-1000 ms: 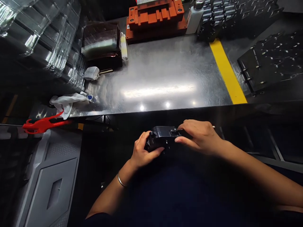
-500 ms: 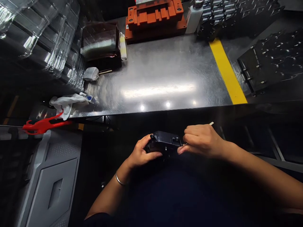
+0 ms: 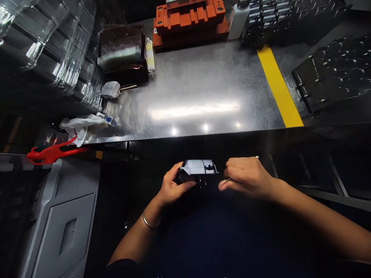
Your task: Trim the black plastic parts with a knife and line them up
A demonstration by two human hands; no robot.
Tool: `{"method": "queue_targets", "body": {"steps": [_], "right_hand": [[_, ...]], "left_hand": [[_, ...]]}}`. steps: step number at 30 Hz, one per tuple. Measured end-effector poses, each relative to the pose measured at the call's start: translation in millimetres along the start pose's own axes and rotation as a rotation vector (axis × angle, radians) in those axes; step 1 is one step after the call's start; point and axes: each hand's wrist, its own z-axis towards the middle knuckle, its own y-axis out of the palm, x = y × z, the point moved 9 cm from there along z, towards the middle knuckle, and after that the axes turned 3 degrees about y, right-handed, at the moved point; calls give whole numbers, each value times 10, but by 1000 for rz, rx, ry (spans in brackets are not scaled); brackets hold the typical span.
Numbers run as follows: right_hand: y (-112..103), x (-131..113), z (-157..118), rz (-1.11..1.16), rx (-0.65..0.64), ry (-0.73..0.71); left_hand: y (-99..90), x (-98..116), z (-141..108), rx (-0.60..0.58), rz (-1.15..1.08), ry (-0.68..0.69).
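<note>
My left hand (image 3: 173,184) is closed around one end of a dark plastic part (image 3: 198,168), its thumb along the near side. Light glares white off the part's upper face, and small pins show beneath it. To the right, apart from the part, my right hand (image 3: 246,174) is closed on a thin pale stick (image 3: 257,157). One end of the stick pokes out above the knuckles; a sliver of it shows by the thumb. Both hands are in front of the metal table's near edge.
Beyond the hands lies a shiny metal table (image 3: 197,85) with a yellow stripe (image 3: 279,85). An orange fixture (image 3: 189,36) and a white bottle (image 3: 239,21) stand at its back. Stacked clear trays (image 3: 58,50) and a red air gun (image 3: 52,154) are left, black parts (image 3: 336,77) right.
The dark part has tilted, so its upper face now catches the light. My right hand has drawn slightly away from it, leaving a gap.
</note>
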Motion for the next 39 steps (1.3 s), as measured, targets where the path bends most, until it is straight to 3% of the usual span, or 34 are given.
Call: {"method": "queue_targets", "body": {"steps": [4, 9, 15, 20, 27, 30, 35, 39], "right_hand": [[-18, 137, -46, 106, 17, 163], [-20, 106, -62, 134, 28, 164], [2, 92, -72, 81, 29, 145], [46, 173, -72, 64, 13, 177], [209, 79, -142, 479, -287, 150], [168, 29, -133, 500, -259, 92], [-27, -9, 19, 202, -55, -2], [5, -99, 122, 99, -76, -100]], "left_hand": [[-44, 342, -28, 14, 211, 289], [-4, 635, -98, -25, 303, 585], [32, 675, -118, -59, 310, 605], [166, 755, -188, -174, 271, 691], [153, 821, -203, -198, 425, 783], [73, 753, -111, -170, 323, 649], [79, 263, 79, -276, -121, 66], [215, 104, 90, -397, -270, -85]]}}
